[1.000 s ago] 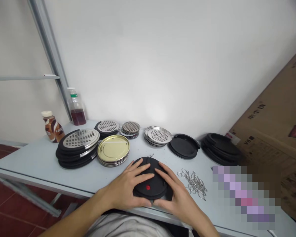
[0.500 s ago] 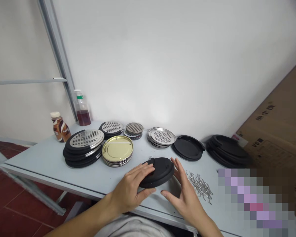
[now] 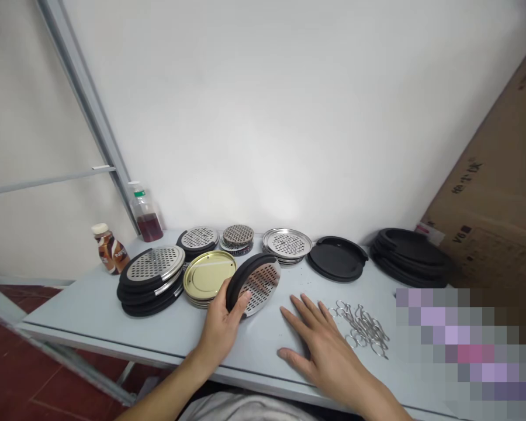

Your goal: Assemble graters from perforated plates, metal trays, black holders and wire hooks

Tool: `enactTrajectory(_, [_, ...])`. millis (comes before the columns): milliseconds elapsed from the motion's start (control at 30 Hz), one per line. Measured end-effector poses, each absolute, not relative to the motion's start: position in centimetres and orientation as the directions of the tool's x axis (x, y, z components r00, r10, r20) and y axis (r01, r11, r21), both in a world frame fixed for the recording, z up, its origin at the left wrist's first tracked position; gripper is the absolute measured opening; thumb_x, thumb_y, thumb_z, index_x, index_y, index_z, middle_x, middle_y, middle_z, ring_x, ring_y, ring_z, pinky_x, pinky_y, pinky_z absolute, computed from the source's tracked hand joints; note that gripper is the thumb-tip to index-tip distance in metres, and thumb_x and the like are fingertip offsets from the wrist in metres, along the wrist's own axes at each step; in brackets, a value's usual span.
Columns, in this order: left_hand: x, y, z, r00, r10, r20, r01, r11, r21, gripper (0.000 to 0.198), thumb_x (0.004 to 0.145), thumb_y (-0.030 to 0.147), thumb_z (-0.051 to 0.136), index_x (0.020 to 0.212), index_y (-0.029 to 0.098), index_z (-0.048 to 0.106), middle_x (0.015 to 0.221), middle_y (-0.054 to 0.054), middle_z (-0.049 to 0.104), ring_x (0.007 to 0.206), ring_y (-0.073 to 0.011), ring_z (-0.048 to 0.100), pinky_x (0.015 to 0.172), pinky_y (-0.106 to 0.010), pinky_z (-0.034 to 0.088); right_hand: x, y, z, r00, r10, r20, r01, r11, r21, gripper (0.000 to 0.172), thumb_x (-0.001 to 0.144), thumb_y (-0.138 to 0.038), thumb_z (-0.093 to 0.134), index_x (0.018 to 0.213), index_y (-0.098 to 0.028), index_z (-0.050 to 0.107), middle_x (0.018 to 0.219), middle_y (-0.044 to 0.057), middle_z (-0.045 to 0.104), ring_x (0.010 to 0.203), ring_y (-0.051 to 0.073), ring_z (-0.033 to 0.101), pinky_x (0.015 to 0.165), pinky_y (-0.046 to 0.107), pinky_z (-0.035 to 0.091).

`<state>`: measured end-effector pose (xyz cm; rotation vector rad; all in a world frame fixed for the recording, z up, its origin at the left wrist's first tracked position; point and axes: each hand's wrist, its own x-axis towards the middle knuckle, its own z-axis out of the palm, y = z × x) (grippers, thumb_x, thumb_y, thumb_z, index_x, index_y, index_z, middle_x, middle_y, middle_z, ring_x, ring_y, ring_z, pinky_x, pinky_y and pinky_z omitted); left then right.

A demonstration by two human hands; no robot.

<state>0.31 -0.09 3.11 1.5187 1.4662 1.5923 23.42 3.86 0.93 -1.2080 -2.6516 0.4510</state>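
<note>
My left hand (image 3: 225, 321) grips a round grater disc (image 3: 263, 286) with a black rim and back, tilted up so its perforated metal face shows. The thumb lies over the lower edge; the other fingers are behind it, mostly hidden. With fingers spread and nothing in it, my right hand (image 3: 318, 342) is over the table, left of a pile of wire rings (image 3: 366, 327). A stack of gold-coloured round lids (image 3: 208, 275) stands just behind the held disc. Further left is a stack of black-rimmed grater discs (image 3: 155, 266).
Along the wall stand another black-rimmed grater disc (image 3: 199, 238), small perforated discs (image 3: 239, 235), perforated metal plates (image 3: 288, 243), a black round tray (image 3: 337, 258) and stacked black trays (image 3: 407, 251). Two bottles, brown-labelled (image 3: 109, 248) and clear with red liquid (image 3: 146, 219), are left. A carton (image 3: 491, 193) is right.
The disc has turned from its black side to its perforated metal face and moved slightly left in my left hand. My right hand has come away from it and spread its fingers.
</note>
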Motion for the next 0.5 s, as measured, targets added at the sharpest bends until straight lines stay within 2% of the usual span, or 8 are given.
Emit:
enactTrajectory(200, [-0.1, 1.1, 5.8, -0.269, 0.870, 0.412, 0.304, -0.329, 0.894, 0.032, 0.091, 0.038, 0.060, 0.117, 0.019, 0.062, 0.120, -0.008, 0.069, 0.113, -0.0241, 0.063, 0.101, -0.034, 0.046, 23.7, 4.0, 0.8, -0.661, 0.749, 0.043, 0.684, 0.625, -0.378, 0.076, 0.085, -0.075, 0.045, 0.150, -0.036, 0.035, 0.162, 0.005, 0.017, 0.149, 0.037, 0.006, 0.117, 0.064, 0.001])
enactTrajectory(300, [-1.5, 2.1, 7.9, -0.363, 0.834, 0.415, 0.296, -0.318, 0.900, 0.033, 0.087, 0.037, 0.065, 0.114, 0.019, 0.065, 0.113, -0.008, 0.071, 0.109, -0.0253, 0.064, 0.100, -0.037, 0.046, 23.7, 4.0, 0.8, -0.654, 0.755, 0.039, 0.689, 0.617, -0.381, 0.077, 0.085, -0.076, 0.044, 0.150, -0.035, 0.035, 0.162, 0.005, 0.018, 0.149, 0.037, 0.007, 0.118, 0.063, 0.001])
enactTrajectory(400, [-4.7, 3.1, 10.1, -0.603, 0.739, 0.300, 0.059, -0.334, 0.941, 0.034, 0.082, 0.033, 0.071, 0.113, 0.018, 0.067, 0.105, -0.008, 0.072, 0.096, -0.0224, 0.068, 0.088, -0.033, 0.053, 23.7, 4.0, 0.9, -0.652, 0.758, 0.037, 0.691, 0.613, -0.384, 0.077, 0.085, -0.077, 0.042, 0.150, -0.035, 0.035, 0.162, 0.005, 0.017, 0.149, 0.035, 0.006, 0.118, 0.063, 0.002])
enactTrajectory(500, [-9.1, 3.6, 11.8, -0.716, 0.654, 0.243, 0.017, -0.332, 0.943, 0.035, 0.084, 0.020, 0.064, 0.119, 0.018, 0.063, 0.094, -0.005, 0.071, 0.077, -0.0153, 0.067, 0.068, -0.023, 0.055, 23.7, 4.0, 0.9, -0.651, 0.758, 0.040, 0.690, 0.613, -0.385, 0.078, 0.085, -0.077, 0.040, 0.150, -0.035, 0.035, 0.162, 0.006, 0.017, 0.150, 0.035, 0.005, 0.118, 0.063, 0.001])
